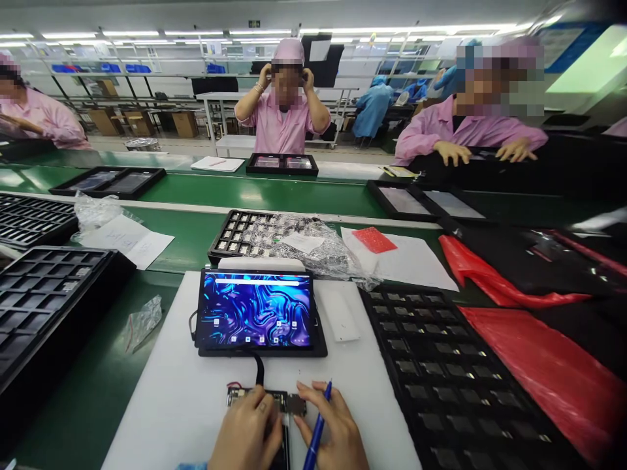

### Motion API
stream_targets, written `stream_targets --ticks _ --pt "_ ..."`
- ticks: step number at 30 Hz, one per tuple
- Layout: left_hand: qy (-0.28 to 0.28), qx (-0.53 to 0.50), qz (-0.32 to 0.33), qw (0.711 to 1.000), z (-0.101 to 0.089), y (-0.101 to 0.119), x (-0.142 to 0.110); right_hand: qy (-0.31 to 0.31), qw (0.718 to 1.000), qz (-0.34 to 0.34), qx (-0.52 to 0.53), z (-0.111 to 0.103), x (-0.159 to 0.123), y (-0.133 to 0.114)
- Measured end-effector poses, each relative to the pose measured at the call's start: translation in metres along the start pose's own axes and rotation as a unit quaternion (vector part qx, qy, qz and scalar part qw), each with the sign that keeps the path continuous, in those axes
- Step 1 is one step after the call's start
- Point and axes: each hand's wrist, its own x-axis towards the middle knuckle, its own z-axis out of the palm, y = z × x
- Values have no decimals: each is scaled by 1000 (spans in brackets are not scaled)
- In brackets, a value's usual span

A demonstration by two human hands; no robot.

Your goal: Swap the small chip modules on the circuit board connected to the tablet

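Just in front of the lit tablet [255, 316], both hands pin a small circuit board [274, 399] flat on the white mat [171, 391]. The left hand [247, 431] presses with curled fingers; the right hand [330, 431] grips a blue pen [317, 427], fingertips steadying the board's edge.

Head-worn view, facing forward-down, close over bench [161, 405]

Green conveyor belt [274, 192] crosses bright hall; ceiling strip lights [196, 32], storage shelving [122, 72] behind.
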Motion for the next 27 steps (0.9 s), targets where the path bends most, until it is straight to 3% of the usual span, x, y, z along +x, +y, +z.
stream_targets --ticks 4,10,20,24,27 --pt "-33 102 -12 994 6 4 4 -3 1000 -6 -4 -1 2 0" --pt "-47 156 -10 987 8 8 5 13 1000 -19 -13 -1 2 -1" --pt "-4 122 21 992 16 10 6 -12 1000 -21 7 3 -2 5" --pt "4 69 18 997 3 6 5 19 997 -5 68 -2 -2 5" --pt "18 -19 47 999 -13 2 0 21 981 52 186 -10 -3 -1"
